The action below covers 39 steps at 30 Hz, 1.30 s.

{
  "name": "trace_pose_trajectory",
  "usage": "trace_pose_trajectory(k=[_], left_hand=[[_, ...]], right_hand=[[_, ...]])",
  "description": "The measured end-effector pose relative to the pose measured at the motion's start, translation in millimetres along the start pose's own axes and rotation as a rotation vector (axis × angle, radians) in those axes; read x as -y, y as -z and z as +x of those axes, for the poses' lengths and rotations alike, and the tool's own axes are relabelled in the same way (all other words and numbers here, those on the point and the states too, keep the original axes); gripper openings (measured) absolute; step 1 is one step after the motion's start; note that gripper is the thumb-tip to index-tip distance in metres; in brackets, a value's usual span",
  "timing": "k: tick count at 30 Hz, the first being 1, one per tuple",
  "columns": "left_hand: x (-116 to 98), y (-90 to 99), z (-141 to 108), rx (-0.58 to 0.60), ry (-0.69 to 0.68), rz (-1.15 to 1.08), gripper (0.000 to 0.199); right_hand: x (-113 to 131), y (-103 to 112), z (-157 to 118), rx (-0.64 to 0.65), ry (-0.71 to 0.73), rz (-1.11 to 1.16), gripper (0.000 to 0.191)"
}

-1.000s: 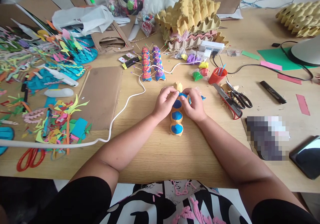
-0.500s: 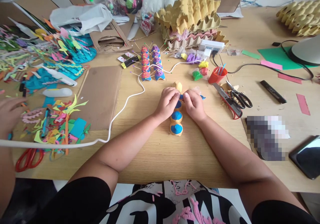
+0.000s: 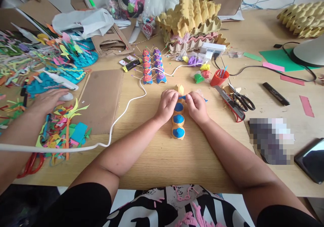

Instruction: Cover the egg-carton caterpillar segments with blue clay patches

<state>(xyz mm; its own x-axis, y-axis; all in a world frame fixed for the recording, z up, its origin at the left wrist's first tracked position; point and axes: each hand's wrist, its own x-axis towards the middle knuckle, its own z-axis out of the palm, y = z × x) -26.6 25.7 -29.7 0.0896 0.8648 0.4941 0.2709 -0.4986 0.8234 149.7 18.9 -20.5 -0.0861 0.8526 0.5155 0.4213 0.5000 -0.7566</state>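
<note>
A strip of egg carton (image 3: 178,126) lies on the table, its cups covered with blue clay (image 3: 178,132). At the strip's far end, my left hand (image 3: 167,104) and my right hand (image 3: 196,106) are closed, thumbs and fingertips pinching a small piece of blue clay (image 3: 182,97) between them. Part of that piece is hidden by the fingers. A bare yellowish carton cup (image 3: 180,89) shows just beyond my hands. More blue material (image 3: 205,100) pokes out beside my right hand.
A co-worker's hand (image 3: 48,100) reaches over paper scraps (image 3: 67,129) at left. A white cable (image 3: 126,107) crosses the table. A craft knife (image 3: 231,103), scissors (image 3: 241,98) and a red cup (image 3: 219,78) lie rightward. Decorated carton strips (image 3: 158,66) and stacked egg trays (image 3: 189,21) stand behind.
The co-worker's hand has come in from the left edge onto a white bottle. My hands stay nearly in place, with more of the third blue-filled cup showing between them.
</note>
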Motion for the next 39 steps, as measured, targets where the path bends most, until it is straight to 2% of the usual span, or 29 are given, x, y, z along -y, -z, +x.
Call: trace_pose_trajectory(k=[4, 7, 14, 21, 24, 27, 31, 37, 39], left_hand=[[-4.2, -1.0, -1.0, 0.074, -0.054, 0.028, 0.053], [-3.1, -2.4, -0.9, 0.073, -0.088, 0.034, 0.051], [6.9, -3.2, 1.3, -0.05, 0.013, -0.011, 0.063], [2.1, -1.3, 2.2, 0.0, -0.001, 0.0, 0.074], [2.5, -1.4, 0.8, -0.008, 0.001, -0.004, 0.074], [2.3, -2.2, -1.0, -0.018, 0.004, 0.001, 0.065], [0.4, -3.7, -2.3, 0.011, -0.045, 0.001, 0.05], [3.4, -5.2, -2.0, -0.023, -0.027, 0.002, 0.047], [4.7, -5.9, -2.2, -0.034, -0.015, -0.007, 0.048]], right_hand=[[0.4, -0.1, 1.2, 0.053, 0.025, -0.003, 0.072], [0.9, -1.3, 0.7, 0.081, 0.056, -0.02, 0.072], [-0.5, -2.8, -1.3, 0.058, 0.051, -0.037, 0.065], [-0.2, -1.8, -0.3, 0.061, 0.018, -0.03, 0.071], [1.4, -0.4, 0.2, 0.021, -0.011, -0.005, 0.071], [2.6, 0.1, 0.2, -0.029, -0.039, 0.028, 0.071], [3.0, 1.0, -0.3, -0.024, -0.048, 0.039, 0.07], [-0.2, 2.2, -1.7, 0.015, 0.016, 0.003, 0.066], [-1.9, 1.7, -2.5, -0.027, 0.036, -0.049, 0.061]])
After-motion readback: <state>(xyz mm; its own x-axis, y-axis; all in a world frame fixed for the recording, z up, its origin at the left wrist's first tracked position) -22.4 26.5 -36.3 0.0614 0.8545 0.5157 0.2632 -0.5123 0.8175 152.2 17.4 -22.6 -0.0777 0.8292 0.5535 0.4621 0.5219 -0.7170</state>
